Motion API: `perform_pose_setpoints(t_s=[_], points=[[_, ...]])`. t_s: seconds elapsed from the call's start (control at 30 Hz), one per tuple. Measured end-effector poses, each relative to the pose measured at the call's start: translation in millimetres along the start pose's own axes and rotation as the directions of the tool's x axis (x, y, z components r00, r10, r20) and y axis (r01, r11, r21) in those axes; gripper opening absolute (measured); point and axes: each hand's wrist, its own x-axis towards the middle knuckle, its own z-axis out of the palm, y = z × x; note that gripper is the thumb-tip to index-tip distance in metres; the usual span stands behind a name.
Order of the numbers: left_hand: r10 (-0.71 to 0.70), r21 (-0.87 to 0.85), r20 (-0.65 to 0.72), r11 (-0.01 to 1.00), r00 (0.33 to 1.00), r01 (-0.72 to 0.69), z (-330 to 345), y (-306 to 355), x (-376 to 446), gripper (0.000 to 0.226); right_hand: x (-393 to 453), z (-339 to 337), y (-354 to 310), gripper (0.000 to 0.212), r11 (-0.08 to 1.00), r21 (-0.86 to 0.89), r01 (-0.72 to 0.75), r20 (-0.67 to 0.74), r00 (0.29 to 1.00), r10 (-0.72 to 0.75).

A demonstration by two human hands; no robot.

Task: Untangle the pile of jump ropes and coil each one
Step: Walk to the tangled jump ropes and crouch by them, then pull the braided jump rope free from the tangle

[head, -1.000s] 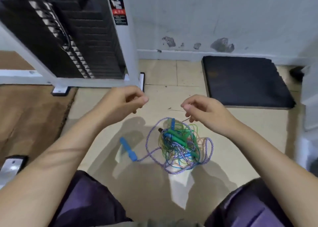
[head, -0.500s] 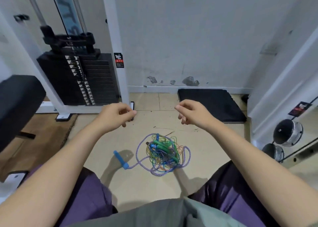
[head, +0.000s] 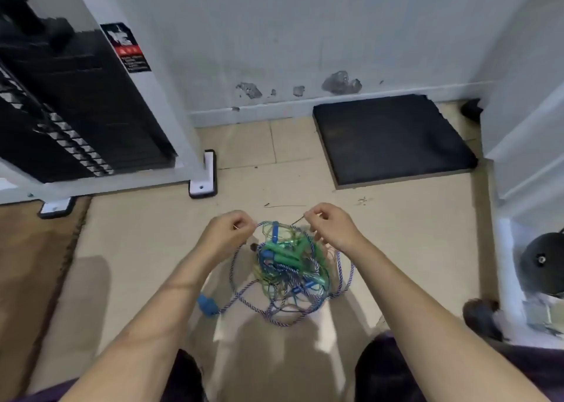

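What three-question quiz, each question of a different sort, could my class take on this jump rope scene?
1. True or false: the blue handle lies inside the tangled pile.
2. Which lies nearer the wall: A) the pile, B) the black mat?
3. Fill in: the loop around the pile's edge is the ___-and-white braided rope.

Key: 1 false, it lies outside on the left hand's side; 2 B; 3 blue.

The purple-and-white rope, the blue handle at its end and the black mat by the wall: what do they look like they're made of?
Purple-and-white rope: braided cord, probably cotton or nylon; twisted two-colour strands, matte, lies limp.
Blue handle: likely moulded plastic or foam; uniform colour, too blurred to tell which.
Black mat: seemingly dense rubber or foam; matte, thick slab with a paler edge and a ragged far corner.
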Motion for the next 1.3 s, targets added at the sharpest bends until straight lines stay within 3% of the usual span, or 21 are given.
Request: perform_pose_setpoints(t_s=[0.17,0.27,0.37,0.5,0.6,0.73,0.9,1.03,1.13,1.3], points=[[-0.1,0.017,0.126,0.995,0.987,0.099,79,-85,53,0.005,60,43,98,0.027,0.982,-0.107,-0.157,0.087,0.982,0.166],[-0.117,0.001,0.192,0.993,0.974,0.119,108,-119,65,0.025,67,64,128,0.05,0.973,-0.117,-0.198,0.199,0.955,0.218],[-0.137,-0.072,0.254,0.985,0.957,0.16,129,-141,70,0.039,71,80,140,0.061,0.977,-0.158,-0.145,0.256,0.949,0.182],[-0.195,-0.15,0.271,0.959,0.943,0.241,146,-148,70,0.044,75,93,138,0.034,0.979,-0.139,-0.148,0.258,0.949,0.181],[-0.216,-0.306,0.228,0.91,0.949,0.281,140,-136,64,0.017,68,95,124,0.022,0.982,-0.092,-0.164,0.323,0.928,0.185],[-0.207,-0.466,0.117,0.853,0.971,0.237,94,-94,50,0.014,51,75,68,0.011,0.987,0.093,-0.134,0.259,0.96,0.106],[-0.119,-0.535,-0.043,0.841,0.992,0.077,12,-7,14,0.017,7,22,-36,0.016,0.977,0.215,0.01,0.173,0.984,-0.048],[-0.065,-0.407,-0.126,0.913,0.99,0.008,-56,56,-38,0.035,-54,-21,-115,0.017,0.975,0.111,0.193,0.127,0.97,-0.207],[-0.007,-0.279,-0.268,0.958,0.963,-0.07,-107,98,-90,0.04,-107,-51,-163,0.022,0.948,-0.007,0.317,0.068,0.946,-0.316],[0.216,-0.334,-0.376,0.876,0.901,-0.349,-159,156,-177,0.028,-187,-84,-216,0.011,0.873,-0.081,0.48,0.035,0.877,-0.479]])
